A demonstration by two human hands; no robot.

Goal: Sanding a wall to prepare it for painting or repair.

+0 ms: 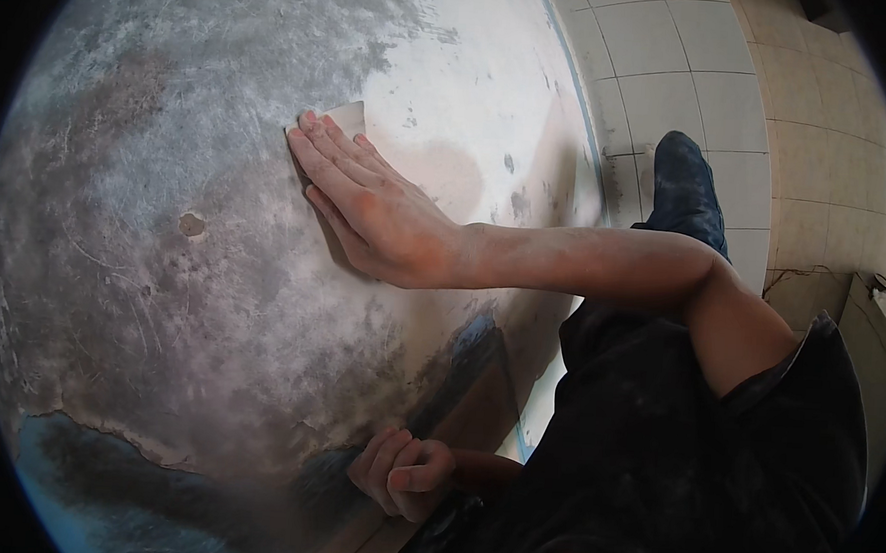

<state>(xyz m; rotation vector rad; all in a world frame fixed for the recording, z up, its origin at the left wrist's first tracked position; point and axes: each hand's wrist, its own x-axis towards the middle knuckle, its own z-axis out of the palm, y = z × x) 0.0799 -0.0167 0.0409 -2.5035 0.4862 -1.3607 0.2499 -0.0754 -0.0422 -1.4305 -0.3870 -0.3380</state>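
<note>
My right hand (371, 208) lies nearly flat against a patchy grey-and-white wall (212, 294), fingers together and pointing up and left. Beneath the fingers it presses a pale sheet of sandpaper (351, 119), one corner showing past the fingertips; the rest is hidden under the hand. My left hand (403, 473) is curled into a loose fist low down, close to my body and in front of the wall's darker lower part. Nothing shows in its fingers.
Bare, scratched plaster has a small chipped spot (192, 225) and a ragged edge above a dark blue band (102, 469). White coating (473, 78) covers the right part. Light floor tiles (663, 98) lie beyond, with my dark shoe (683, 184) on them.
</note>
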